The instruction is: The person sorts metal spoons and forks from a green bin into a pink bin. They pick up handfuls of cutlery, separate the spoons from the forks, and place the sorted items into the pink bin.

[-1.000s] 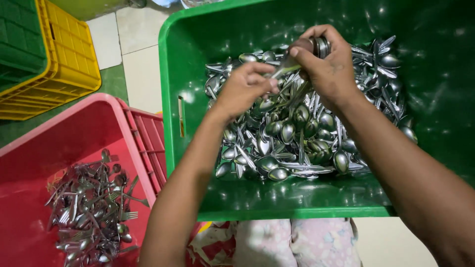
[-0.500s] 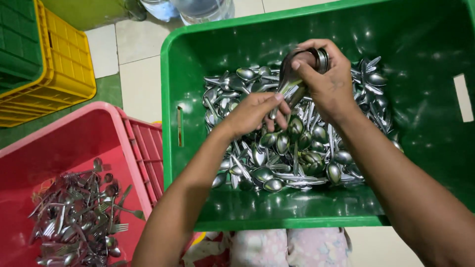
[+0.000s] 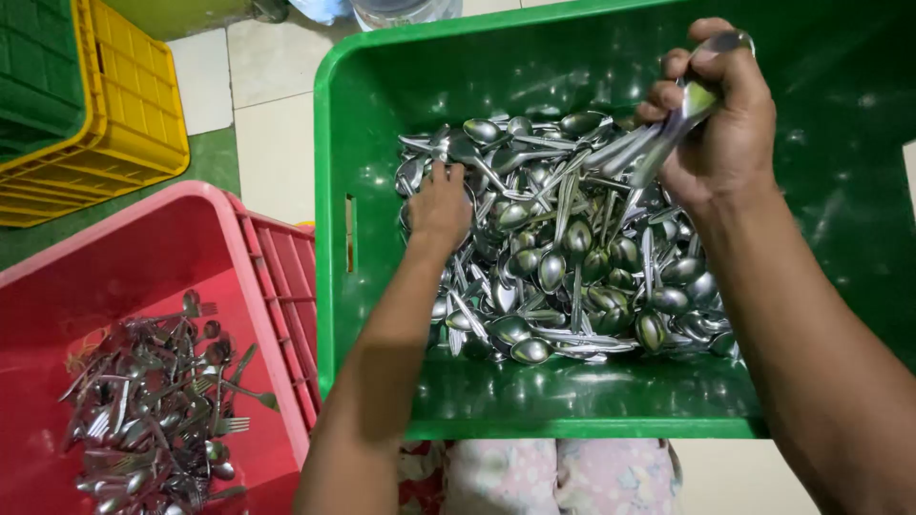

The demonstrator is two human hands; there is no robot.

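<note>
Gripping a bundle of spoons (image 3: pixel 658 143), the fingers (image 3: pixel 679 69) of the right hand (image 3: pixel 720 124) are curled tightly around the handles, with the bundle slanting down and to the left toward the heap below. That hand is raised above the upper right part of the pile. The left hand (image 3: pixel 439 205) reaches down into the pile of spoons (image 3: pixel 563 248), palm down, its fingers (image 3: pixel 448 174) pressed among the metal; whether they have closed on anything cannot be told. The loose spoons lie heaped in the middle of a large green crate (image 3: pixel 372 114), bowls and handles pointing every way. Both forearms stretch up from the bottom edge of the view. Just left of the green crate, touching its side, sits a red crate (image 3: pixel 277 277) holding a smaller heap of forks and spoons (image 3: pixel 153 401) in its lower left. Further up on the left stands a yellow crate (image 3: pixel 124 105) on a pale tiled floor (image 3: pixel 277 105).
</note>
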